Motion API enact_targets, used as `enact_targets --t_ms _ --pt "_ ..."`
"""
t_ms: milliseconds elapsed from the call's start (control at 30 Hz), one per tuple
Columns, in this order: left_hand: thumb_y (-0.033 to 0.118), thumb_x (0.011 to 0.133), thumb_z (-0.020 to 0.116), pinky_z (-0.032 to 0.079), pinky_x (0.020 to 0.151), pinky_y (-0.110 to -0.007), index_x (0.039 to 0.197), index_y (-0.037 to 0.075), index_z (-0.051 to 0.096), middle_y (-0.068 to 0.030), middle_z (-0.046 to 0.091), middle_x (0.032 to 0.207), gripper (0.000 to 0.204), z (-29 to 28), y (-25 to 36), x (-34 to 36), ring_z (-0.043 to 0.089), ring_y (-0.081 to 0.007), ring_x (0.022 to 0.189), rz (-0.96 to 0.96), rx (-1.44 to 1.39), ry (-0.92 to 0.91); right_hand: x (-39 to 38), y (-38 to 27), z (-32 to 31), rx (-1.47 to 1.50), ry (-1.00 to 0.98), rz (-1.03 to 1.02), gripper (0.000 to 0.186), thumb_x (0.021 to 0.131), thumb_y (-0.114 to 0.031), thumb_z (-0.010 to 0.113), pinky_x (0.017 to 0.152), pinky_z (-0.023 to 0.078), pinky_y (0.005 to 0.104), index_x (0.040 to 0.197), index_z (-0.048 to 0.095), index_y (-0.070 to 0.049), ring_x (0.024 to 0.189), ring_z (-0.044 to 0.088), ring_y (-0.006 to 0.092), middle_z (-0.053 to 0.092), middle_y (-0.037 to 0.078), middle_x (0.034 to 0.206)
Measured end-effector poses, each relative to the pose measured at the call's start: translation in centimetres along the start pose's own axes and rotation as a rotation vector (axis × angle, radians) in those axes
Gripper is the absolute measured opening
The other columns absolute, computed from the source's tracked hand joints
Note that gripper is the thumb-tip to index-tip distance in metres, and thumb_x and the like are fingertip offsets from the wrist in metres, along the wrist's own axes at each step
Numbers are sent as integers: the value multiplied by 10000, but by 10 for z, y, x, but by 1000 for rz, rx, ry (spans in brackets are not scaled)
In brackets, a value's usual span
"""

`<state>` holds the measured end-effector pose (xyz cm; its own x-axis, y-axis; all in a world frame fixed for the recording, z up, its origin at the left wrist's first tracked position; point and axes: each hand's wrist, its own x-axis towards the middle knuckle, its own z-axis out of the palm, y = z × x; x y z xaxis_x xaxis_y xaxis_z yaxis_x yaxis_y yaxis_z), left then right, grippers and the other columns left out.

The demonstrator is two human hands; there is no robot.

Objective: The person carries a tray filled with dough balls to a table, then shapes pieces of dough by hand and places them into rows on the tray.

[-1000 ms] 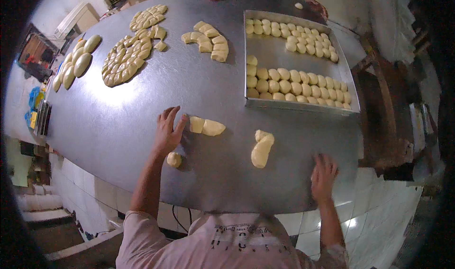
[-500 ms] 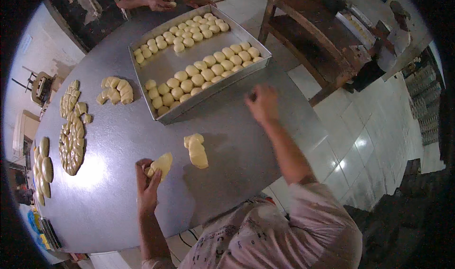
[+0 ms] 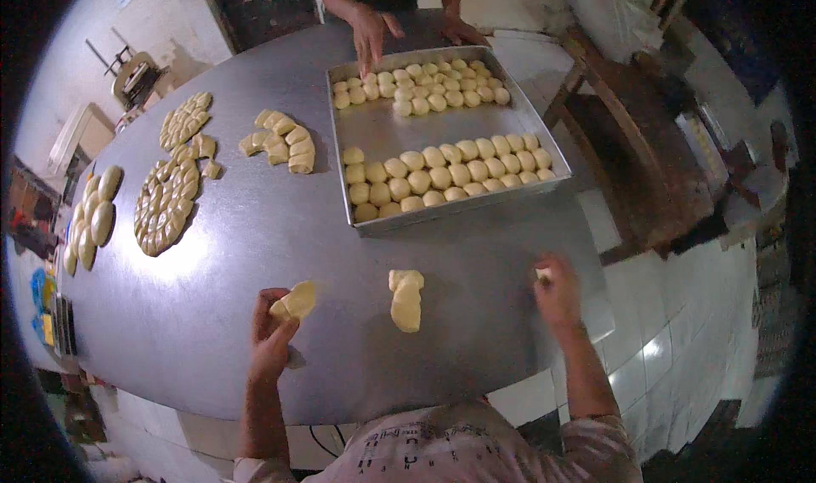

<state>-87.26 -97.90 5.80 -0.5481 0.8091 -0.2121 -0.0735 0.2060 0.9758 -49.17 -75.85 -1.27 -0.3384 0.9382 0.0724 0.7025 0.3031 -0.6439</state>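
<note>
Pale yellow on the near dough pieces (image 3: pixel 406 308) and far dough balls (image 3: pixel 459 174), silver grey on tray (image 3: pixel 365 126), dark print on pinkish shirt (image 3: pixel 433 468)

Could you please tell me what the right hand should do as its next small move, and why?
Probably the right hand should lower its pale piece to the bare table and roll it round: the piece is mostly hidden by the fingers, the tray holds rounded balls, and the left hand is already holding another dough piece.
</note>
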Motion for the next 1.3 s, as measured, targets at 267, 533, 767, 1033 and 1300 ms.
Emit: enact_targets --t_ms 267,533,767,1033,1300 --pt "35 821 582 409 799 -269 1135 65 463 -38 487 1036 338 10 -14 12 474 -121 933 42 -3 -218 216 -168 55 843 633 -422 262 853 -178 576 785 442 306 1063 556 -23 890 524 155 555 49 978" --pt "-39 808 596 412 895 -310 1128 46 471 -99 481 1148 354 17 -3 7 490 -194 1066 310 -115 -240 108 -227 91 643 -347 -222 278 891 -147 547 864 453 321 1157 586 -77 981 584 170 632 84 1018" --pt "36 876 553 471 838 -350 1066 16 544 -112 594 1047 191 53 -22 14 585 -214 980 329 310 -373 -32 -110 37 570 -368 79 305 862 -82 554 885 450 303 1165 584 -71 1041 565 232 596 110 1124" --pt "84 903 512 425 763 -268 923 79 455 -25 525 853 60 52 -10 6 509 -121 797 80 -108 -84 19 -35 27 -418 178 -282 468 855 -280 537 957 304 514 1287 452 -122 1179 388 357 421 155 1292" --pt "-41 804 587 413 673 -232 922 88 425 13 437 797 238 35 -35 -6 454 -80 754 92 167 -108 -33 -16 44 -214 107 -398 217 780 -178 639 904 351 449 911 518 -53 957 490 331 530 142 996"
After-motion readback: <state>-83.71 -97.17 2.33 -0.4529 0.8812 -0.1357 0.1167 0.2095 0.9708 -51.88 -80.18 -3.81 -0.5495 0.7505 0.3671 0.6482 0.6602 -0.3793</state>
